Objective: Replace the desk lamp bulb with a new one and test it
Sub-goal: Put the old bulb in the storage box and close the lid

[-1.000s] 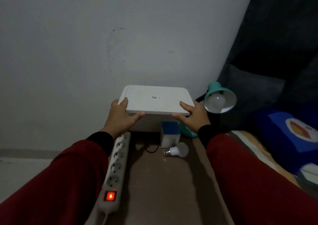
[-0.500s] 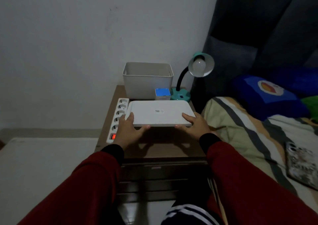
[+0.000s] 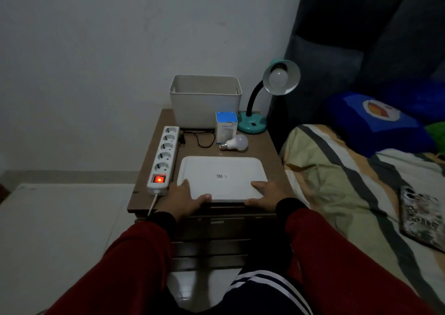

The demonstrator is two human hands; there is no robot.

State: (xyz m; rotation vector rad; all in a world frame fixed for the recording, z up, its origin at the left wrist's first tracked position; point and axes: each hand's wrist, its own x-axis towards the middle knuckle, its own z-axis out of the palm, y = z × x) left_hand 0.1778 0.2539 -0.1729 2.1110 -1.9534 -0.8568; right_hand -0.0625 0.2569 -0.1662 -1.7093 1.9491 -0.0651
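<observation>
We've brought the white lid (image 3: 222, 178) down off the bin (image 3: 204, 100); a sec ago it was held up in the air, now it lies flat on the nightstand (image 3: 144, 170), near edge. Our left hand (image 3: 183, 200) has its fingers curled on the lid's near-left corner w/ thumb along the front edge, and our right hand (image 3: 266, 195) lies on the near-right corner, fingers spread flat; both touch the lid, more resting than gripping, though we can't tell if the grip is fully let go. That means the bin is open and the way to the lamp is clear, so setup looks done and the bulb swap itself hasn't begun. The spare bulb (image 3: 234, 142) lies on its side just beyond the lid, ahead of our right hand, beside the blue bulb box (image 3: 225, 129). The desk lamp (image 3: 277, 85) stands farther ahead & to the right, unlit, w/ the old bulb (image 3: 278, 78) in its shade. The power strip (image 3: 163, 156) runs ahead of our left hand, switch glowing red; the lamp's plug seems to lie loose beside it, so prob. no power to the lamp.
</observation>
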